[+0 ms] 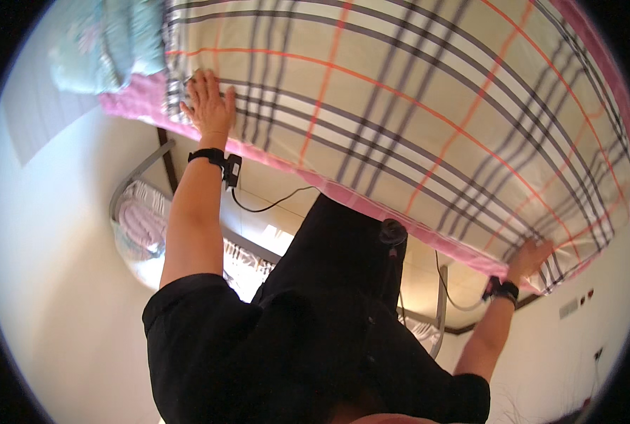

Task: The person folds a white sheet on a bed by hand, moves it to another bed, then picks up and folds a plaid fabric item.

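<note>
1. On the left of my view, my left hand (207,106) lies flat with the fingers spread on the plaid sheet (414,120), near its left end. It holds nothing; the palm simply presses on the cloth.

2. To do this step well, I judge that I should keep that palm flat and sweep outward toward the edge, so the fabric is drawn taut rather than bunched under the fingers.

3. The sheet fills the upper middle of the view, spread over the bed. It is cream, crossed by grey and orange lines, and looks mostly smooth. A pink border (371,205) runs along the edge nearest me.

4. A crumpled pale-green blanket (107,46) lies just beyond the sheet's left end.

5. On the right, my right hand (530,256) is at the sheet's near corner, fingers curled over the pink edge. It seems to pinch the fabric, though how tightly I cannot tell.

6. I judge both hands should pull evenly, so the plaid lines stay straight.

7. Black bands with cables sit on both wrists.
</note>
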Demonstrator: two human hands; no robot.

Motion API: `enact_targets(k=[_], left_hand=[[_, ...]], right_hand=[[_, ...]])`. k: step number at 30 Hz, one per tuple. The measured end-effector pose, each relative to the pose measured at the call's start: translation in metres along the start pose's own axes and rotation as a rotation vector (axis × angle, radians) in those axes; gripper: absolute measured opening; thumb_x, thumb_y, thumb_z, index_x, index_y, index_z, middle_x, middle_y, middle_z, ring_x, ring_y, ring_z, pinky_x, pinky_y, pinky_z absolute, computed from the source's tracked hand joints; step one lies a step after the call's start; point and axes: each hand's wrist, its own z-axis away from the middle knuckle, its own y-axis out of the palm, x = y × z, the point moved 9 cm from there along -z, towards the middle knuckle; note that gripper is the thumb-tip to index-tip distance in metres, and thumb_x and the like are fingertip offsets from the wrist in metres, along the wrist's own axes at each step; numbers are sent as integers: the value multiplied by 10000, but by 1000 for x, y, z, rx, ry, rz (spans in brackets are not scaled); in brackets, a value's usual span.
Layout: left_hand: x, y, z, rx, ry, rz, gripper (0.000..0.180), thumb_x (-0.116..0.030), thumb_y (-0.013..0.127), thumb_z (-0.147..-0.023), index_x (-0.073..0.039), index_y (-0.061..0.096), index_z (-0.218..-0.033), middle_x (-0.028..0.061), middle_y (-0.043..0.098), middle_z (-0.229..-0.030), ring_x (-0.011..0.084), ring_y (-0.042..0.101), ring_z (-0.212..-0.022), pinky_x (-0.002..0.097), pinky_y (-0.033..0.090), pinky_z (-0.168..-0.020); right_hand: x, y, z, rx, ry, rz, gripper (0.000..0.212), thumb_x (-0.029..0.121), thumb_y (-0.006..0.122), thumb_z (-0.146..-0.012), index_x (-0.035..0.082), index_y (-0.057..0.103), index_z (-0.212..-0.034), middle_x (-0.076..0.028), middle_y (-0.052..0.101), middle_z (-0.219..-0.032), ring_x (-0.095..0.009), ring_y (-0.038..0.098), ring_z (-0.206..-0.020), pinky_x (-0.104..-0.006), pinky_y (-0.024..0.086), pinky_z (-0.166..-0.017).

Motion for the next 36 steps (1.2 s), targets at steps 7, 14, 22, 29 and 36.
enact_targets(k=[7, 14, 22, 29, 36], left_hand=[[129, 45, 85, 79, -983, 604, 798, -573, 461, -736, 28, 291, -1232, 213, 393, -1188, 354, 427, -1040, 419, 326, -880], [120, 41, 66, -256, -1187, 1132, 607, -405, 599, -724, 39, 440, -1106, 144, 515, -1009, 215, 498, -890, 319, 425, -718], [185, 89, 25, 130, -1013, 1355, 248, -166, 632, -728, 18, 599, -892, 38, 590, -793, 124, 515, -702, 255, 396, -633], [152, 101, 62, -30, -1234, 1384, 375, -271, 685, -698, 2, 512, -890, 91, 536, -758, 164, 506, -582, 276, 409, -470], [62, 78, 92, 467, -1157, 1909, 273, -312, 462, -840, -82, 543, -965, 30, 577, -899, 171, 544, -810, 314, 445, -733]], right_hand=[[-154, 37, 62, 32, 1062, -621, 471, 421, 447, -807, 4, 520, -1016, -168, 520, -1031, -257, 510, -920, -386, 415, -744], [-118, 75, 65, 250, 1226, -1516, 516, 421, 428, -818, 62, 387, -1186, -117, 436, -1149, -244, 443, -1016, -367, 402, -818], [-114, 51, 48, 354, 745, -851, 592, 344, 433, -838, 55, 210, -1304, -125, 275, -1304, -235, 415, -1060, -306, 395, -832], [-145, 59, 77, 478, 1050, -795, 639, 484, 446, -797, 90, 280, -1272, -137, 408, -1192, -240, 475, -971, -400, 456, -679], [-165, 42, 26, 240, 256, -520, 382, -85, 515, -666, -3, 401, -1021, -125, 539, -770, -197, 516, -574, -268, 435, -488]])
